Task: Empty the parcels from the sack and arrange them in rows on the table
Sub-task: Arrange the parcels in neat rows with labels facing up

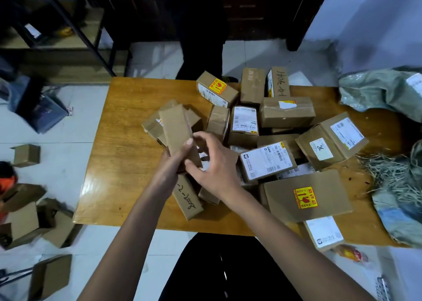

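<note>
left hand [174, 157] gripping a long box [177, 129], fingers curling round its near end | right hand [213, 165] hovering beside it, fingers loose, holding nothing | parcels [267, 163] lying heaped on the table [118, 163] | sack [379, 90] lying at the table's far right corner

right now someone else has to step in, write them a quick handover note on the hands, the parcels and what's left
Left hand grips a long plain box, raised over the pile. Right hand is open beside it, fingers relaxed, holding nothing.
Parcels lie dumped in a loose heap on the table. The sack lies crumpled at the table's far right.
Done: parcels are out on the table.
Left: no rows yet; all sorting remains.
</note>
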